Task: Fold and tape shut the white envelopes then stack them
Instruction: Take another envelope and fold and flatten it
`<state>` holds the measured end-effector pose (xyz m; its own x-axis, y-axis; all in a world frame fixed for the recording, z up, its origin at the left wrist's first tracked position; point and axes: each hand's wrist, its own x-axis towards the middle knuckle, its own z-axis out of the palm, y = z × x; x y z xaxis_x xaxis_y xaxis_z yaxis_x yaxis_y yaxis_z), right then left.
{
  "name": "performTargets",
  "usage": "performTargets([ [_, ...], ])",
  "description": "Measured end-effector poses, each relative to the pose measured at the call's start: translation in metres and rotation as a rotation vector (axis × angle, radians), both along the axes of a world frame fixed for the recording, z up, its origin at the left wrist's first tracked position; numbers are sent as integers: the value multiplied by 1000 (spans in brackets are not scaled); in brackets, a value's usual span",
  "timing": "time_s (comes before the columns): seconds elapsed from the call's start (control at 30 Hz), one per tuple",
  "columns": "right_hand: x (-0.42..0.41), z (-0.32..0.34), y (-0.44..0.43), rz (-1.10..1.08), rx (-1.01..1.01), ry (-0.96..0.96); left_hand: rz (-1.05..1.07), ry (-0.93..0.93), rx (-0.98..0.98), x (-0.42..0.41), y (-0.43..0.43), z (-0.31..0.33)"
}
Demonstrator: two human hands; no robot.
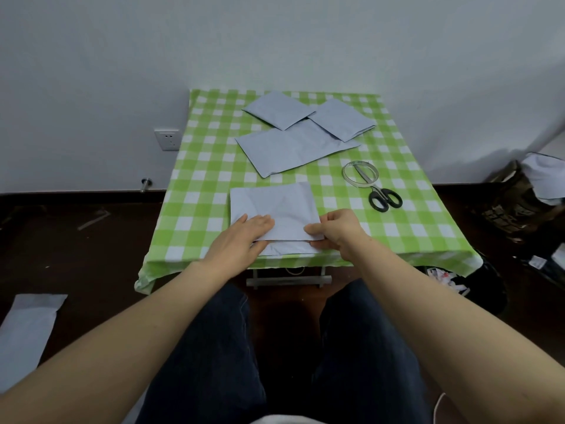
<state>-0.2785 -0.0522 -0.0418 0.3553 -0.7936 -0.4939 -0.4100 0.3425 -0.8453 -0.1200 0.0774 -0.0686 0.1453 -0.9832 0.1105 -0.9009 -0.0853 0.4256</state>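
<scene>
A white envelope (275, 206) lies folded over at the near edge of the green checked table (195, 185). My left hand (244, 237) presses flat on its lower left part with straight fingers. My right hand (333, 229) pinches the folded flap's lower right corner between thumb and fingers. A long unfolded envelope (290, 151) lies in the middle of the table. Two folded envelopes (279, 108) (342, 120) rest at the far side, overlapping it. A clear tape roll (360, 174) and black-handled scissors (382, 195) lie to the right.
Another white envelope (27, 325) lies on the dark floor at the left. Bags and clutter (519, 197) stand on the floor to the right of the table. A white wall with a socket (166, 139) is behind. My legs are under the near table edge.
</scene>
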Motion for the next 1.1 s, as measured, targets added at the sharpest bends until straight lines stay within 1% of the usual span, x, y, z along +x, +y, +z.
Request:
performTargets([
  [0.1, 1, 6, 3, 14, -21, 6, -32, -163, -44, -1, 0, 0],
  [0.2, 5, 10, 6, 33, -12, -36, -78, -332, -187, -3, 0, -4],
  [0.27, 6, 8, 8, 35, -31, -7, -94, -411, -192, -3, 1, -6],
  [0.43, 0, 5, 8, 35, -98, 88, -118, -384, -252, -2, 4, -13],
  [0.53, -3, 5, 10, 69, -166, 142, -114, -312, -307, 0, 2, -11],
  [0.6, -4, 3, 10, 82, -176, 158, -135, -275, -304, 0, -1, -9],
  [0.67, -3, 1, 10, 88, -196, 183, -144, -291, -293, 0, -3, -8],
  [0.73, -1, 1, 10, 90, -212, 197, -177, -290, -319, 1, -5, -9],
  [0.8, -1, 2, 10, 93, -205, 200, -224, -246, -338, 1, -5, -10],
  [0.87, -1, 3, 11, 105, -205, 214, -244, -251, -355, 1, -6, -11],
  [0.93, -3, 4, 10, 122, -210, 216, -238, -262, -375, 1, -6, -13],
  [1.03, -5, 5, 10, 140, -198, 201, -195, -224, -408, -2, -7, -14],
  [1.1, -6, 5, 10, 147, -206, 212, -228, -257, -434, -2, -7, -15],
])
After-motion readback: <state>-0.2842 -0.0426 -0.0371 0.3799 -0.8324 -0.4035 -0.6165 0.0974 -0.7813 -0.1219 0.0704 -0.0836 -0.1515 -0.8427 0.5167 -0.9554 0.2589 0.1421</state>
